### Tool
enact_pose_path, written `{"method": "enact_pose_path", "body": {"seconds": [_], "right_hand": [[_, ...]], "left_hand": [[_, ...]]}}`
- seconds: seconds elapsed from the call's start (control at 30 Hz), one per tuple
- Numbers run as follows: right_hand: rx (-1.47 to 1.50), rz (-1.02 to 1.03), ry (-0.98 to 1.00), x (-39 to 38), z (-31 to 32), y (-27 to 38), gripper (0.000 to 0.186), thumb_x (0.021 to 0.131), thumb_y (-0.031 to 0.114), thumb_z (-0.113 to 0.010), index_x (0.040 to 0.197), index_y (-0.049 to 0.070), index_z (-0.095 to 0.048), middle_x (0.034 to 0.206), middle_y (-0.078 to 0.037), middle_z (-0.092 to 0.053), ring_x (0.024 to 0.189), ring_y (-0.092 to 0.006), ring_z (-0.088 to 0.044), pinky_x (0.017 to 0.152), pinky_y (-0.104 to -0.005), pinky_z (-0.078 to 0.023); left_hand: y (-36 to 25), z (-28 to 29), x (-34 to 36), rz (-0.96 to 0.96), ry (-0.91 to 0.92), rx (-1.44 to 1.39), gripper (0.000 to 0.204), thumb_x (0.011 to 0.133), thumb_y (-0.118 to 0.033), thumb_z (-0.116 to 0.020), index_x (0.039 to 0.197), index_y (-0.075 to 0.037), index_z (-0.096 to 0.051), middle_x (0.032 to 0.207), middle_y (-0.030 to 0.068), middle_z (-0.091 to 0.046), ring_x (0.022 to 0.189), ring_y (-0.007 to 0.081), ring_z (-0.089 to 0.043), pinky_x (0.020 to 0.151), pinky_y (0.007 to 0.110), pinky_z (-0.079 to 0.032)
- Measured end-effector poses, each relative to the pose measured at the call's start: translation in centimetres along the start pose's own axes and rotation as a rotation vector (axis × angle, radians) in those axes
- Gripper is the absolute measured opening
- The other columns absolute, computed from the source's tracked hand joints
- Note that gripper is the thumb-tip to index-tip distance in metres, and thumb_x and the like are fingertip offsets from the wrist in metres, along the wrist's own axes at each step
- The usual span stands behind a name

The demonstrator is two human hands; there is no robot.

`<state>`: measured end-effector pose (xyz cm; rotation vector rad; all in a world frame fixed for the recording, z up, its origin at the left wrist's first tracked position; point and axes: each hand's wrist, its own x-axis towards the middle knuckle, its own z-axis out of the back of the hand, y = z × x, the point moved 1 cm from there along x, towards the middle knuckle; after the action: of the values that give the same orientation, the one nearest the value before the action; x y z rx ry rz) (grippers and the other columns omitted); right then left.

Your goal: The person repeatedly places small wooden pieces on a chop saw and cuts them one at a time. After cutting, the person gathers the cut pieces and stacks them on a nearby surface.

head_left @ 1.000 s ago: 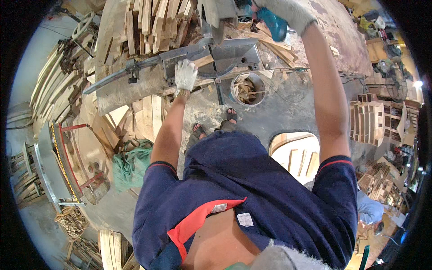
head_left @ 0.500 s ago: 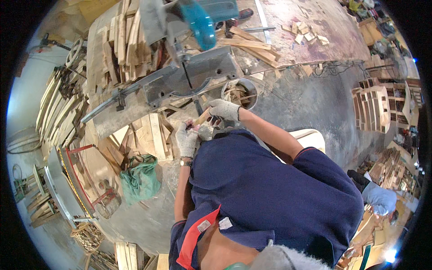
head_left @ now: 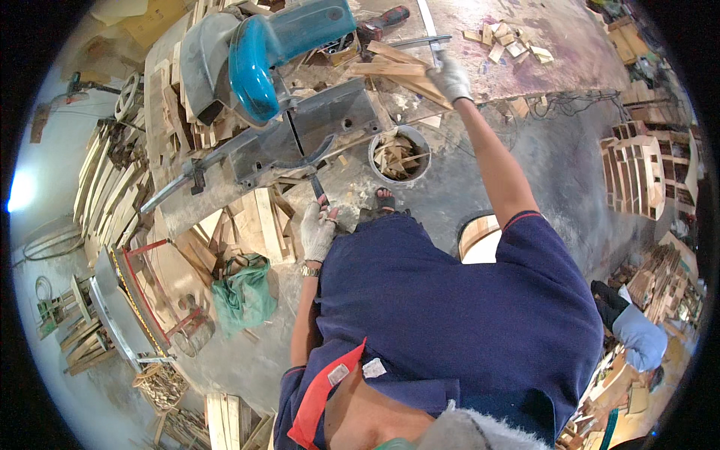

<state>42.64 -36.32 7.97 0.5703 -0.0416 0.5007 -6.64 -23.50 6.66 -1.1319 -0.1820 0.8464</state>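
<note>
The loose wooden strips lie in a small heap on the workbench, right of the saw and close to the front edge; the gloved right hand is at their right-hand ends, its fingers slightly blurred, and I cannot tell whether it grips one; a metal rule runs back from just beside those fingers toward the bench's far side; small wood blocks lie scattered to the right, farther in from the front edge; a red and black tool lies behind the strips; the teal miter saw stands to their left, its grey base reaching near the front edge, with a dark handle jutting out past it; the gloved left hand is just below that handle, near the person's lap, fingers bent, and I cannot tell whether they hold anything; below the bench's front edge, a bucket of wood scraps stands on the floor; left of the left hand are leaning boards and a green cloth.
</note>
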Motion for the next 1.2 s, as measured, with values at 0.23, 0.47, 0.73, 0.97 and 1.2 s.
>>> {"method": "enact_pose_path", "body": {"seconds": [0.23,0.47,0.73,0.97,1.2], "right_hand": [[-0.516,0.260,0.259,0.3,-4.7,1.1,0.036,0.085,0.026,-0.069,0.120,0.017,-0.064,0.121,-0.011,-0.065,0.120,-0.0306,-0.060,0.103,-0.0491,-0.042],[-0.176,0.324,-0.033,-5.5,-1.2,-0.7,0.034,0.085,0.024,-0.072,0.114,0.010,-0.061,0.107,-0.015,-0.063,0.103,-0.0388,-0.061,0.085,-0.0491,-0.049],[-0.088,0.733,0.267,-12.5,-4.4,6.5,0.044,0.081,0.024,-0.076,0.122,0.013,-0.064,0.111,-0.013,-0.062,0.107,-0.0361,-0.060,0.091,-0.0479,-0.049],[-0.058,0.886,0.197,-10.8,-9.8,17.0,0.056,0.080,0.031,-0.079,0.131,0.015,-0.062,0.127,-0.012,-0.060,0.119,-0.0368,-0.055,0.099,-0.0485,-0.046],[0.082,0.270,-0.056,-13.0,-9.1,15.6,0.051,0.081,0.026,-0.075,0.127,0.011,-0.062,0.119,-0.019,-0.061,0.112,-0.0397,-0.058,0.093,-0.0494,-0.048]], "left_hand": [[1.9,2.7,-1.8,0.089,-0.110,-0.060,0.047,0.093,-0.014,-0.073,0.136,0.000,-0.058,0.103,0.0088,-0.068,0.087,0.0138,-0.066,0.075,0.027,-0.054],[8.9,4.8,-9.9,0.202,-0.472,-0.186,0.045,0.093,-0.009,-0.070,0.134,0.005,-0.057,0.106,0.0081,-0.068,0.088,0.0093,-0.063,0.078,0.023,-0.052],[9.5,5.8,-9.9,0.145,-0.537,0.187,0.046,0.090,-0.023,-0.071,0.130,-0.002,-0.063,0.110,0.0194,-0.070,0.099,0.0334,-0.066,0.089,0.041,-0.051],[4.8,9.1,4.8,-0.296,-0.532,0.509,0.044,0.089,-0.033,-0.070,0.123,-0.007,-0.067,0.127,0.0134,-0.065,0.119,0.0367,-0.057,0.104,0.046,-0.043],[4.7,10.2,14.3,-0.300,-0.459,0.667,0.040,0.084,-0.035,-0.073,0.114,-0.008,-0.072,0.129,0.0082,-0.064,0.120,0.0331,-0.055,0.101,0.048,-0.043]]}}
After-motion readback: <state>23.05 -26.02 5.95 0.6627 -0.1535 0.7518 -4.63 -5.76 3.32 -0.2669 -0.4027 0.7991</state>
